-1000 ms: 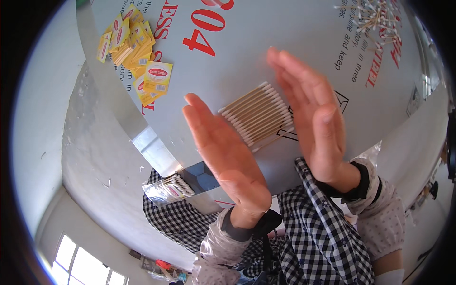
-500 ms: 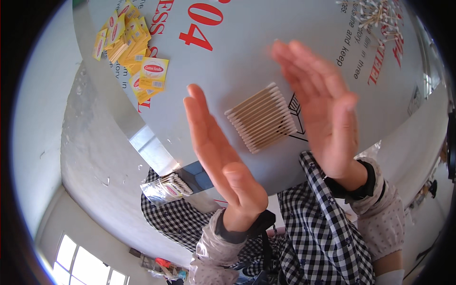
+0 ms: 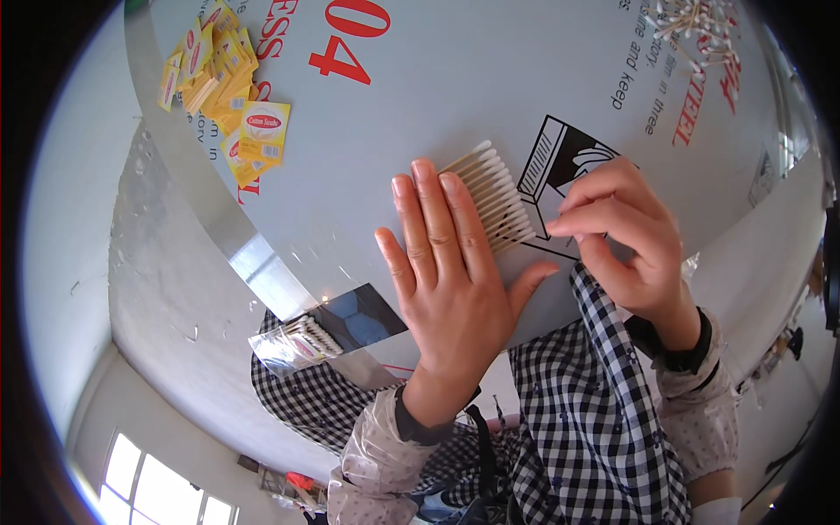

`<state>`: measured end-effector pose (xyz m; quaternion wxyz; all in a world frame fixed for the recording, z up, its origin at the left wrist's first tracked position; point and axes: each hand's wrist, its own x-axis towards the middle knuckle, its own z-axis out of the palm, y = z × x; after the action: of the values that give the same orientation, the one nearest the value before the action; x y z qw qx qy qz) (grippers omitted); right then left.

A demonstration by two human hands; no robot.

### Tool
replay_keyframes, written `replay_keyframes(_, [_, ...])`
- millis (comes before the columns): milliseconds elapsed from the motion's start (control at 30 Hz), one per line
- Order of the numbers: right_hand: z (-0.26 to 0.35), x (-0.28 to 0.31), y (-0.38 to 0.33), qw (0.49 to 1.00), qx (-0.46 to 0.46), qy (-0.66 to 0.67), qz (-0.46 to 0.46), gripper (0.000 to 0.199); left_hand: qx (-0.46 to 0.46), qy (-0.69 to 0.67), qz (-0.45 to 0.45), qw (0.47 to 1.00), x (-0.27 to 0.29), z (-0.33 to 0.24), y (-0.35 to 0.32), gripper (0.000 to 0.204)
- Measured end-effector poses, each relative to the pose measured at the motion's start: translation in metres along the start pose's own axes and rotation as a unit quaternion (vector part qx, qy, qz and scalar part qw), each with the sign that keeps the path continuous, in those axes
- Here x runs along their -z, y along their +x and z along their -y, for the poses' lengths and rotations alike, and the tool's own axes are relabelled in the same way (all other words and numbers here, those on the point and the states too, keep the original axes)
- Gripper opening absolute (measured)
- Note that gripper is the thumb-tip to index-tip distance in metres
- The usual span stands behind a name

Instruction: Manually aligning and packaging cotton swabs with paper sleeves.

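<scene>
A row of cotton swabs (image 3: 500, 194) lies side by side on the grey table. My left hand (image 3: 455, 271) rests flat across its left part, palm down with the fingers stretched out, hiding those ends. The white tips at the right stay visible. Just right of the row is my right hand (image 3: 626, 241), fingers bent and thumb apart from the index finger. Its index fingertip comes close to the swab tips, and I cannot tell whether it touches them. Nothing shows between its fingers.
Yellow paper cards (image 3: 265, 131) lie in a heap at the far left. Loose cotton swabs (image 3: 700, 31) are scattered at the far right. A clear bag of swabs (image 3: 297, 343) sits at the near left table edge (image 3: 271, 276). Red and black print covers the grey tabletop (image 3: 350, 157).
Both hands stood upright on either side of the swab row. My left hand has turned down flat onto the row, and my right hand has lowered and curled its fingers.
</scene>
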<state>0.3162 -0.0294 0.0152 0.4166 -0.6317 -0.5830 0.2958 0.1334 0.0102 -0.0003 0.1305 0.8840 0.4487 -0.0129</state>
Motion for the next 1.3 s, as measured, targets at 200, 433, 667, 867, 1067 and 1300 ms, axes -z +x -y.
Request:
replay_keyframes(200, [-0.005,-0.005,0.002,0.995,0.056,-0.081,0.022,0.025,0.013,-0.012,-0.023,1.0,-0.003,-0.003,0.003,0.101])
replay_keyframes(433, [-0.004,-0.005,0.003,0.992,0.073,-0.096,0.048,0.021,-0.002,0.0,-0.018,1.0,-0.005,0.0,0.002,0.109])
replay_keyframes(667, [-0.002,-0.011,0.007,0.994,0.052,-0.098,0.021,0.021,-0.004,-0.015,-0.024,1.0,-0.007,0.001,0.0,0.107])
replay_keyframes(867, [-0.002,-0.009,0.009,0.992,0.068,-0.101,0.045,0.024,-0.005,-0.026,-0.029,0.999,-0.006,0.002,0.001,0.106])
replay_keyframes(1067, [0.001,-0.014,0.012,0.996,0.03,-0.08,0.032,0.025,0.013,-0.037,-0.038,0.999,-0.006,0.0,0.002,0.095])
replay_keyframes(1300, [-0.001,-0.006,0.013,0.99,0.054,-0.105,0.076,0.025,0.011,-0.045,-0.043,0.998,-0.005,-0.001,0.002,0.095])
